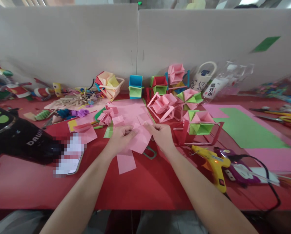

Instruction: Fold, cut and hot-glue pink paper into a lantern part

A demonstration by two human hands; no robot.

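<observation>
A square of pink paper (141, 140) is stretched between my two hands, low over the table. My left hand (121, 138) pinches its left edge between thumb and fingers. At its upper right edge, my right hand (161, 132) pinches it the same way. Beneath lie a larger pink sheet (129, 109) and a loose pink slip (126, 162). A small pile of folded pink paper pieces (108, 114) rests just beyond my left hand. Partly covered by the held paper is a grey-green loop-shaped thing (150, 152), perhaps scissor handles.
Folded-paper wheels on stands (200, 123) stand to the right and back. A yellow glue gun (216, 165), its light on, lies at right beside a purple power strip (240, 169) with a black cable. At left are a phone (73, 154) and a black tumbler (25, 136).
</observation>
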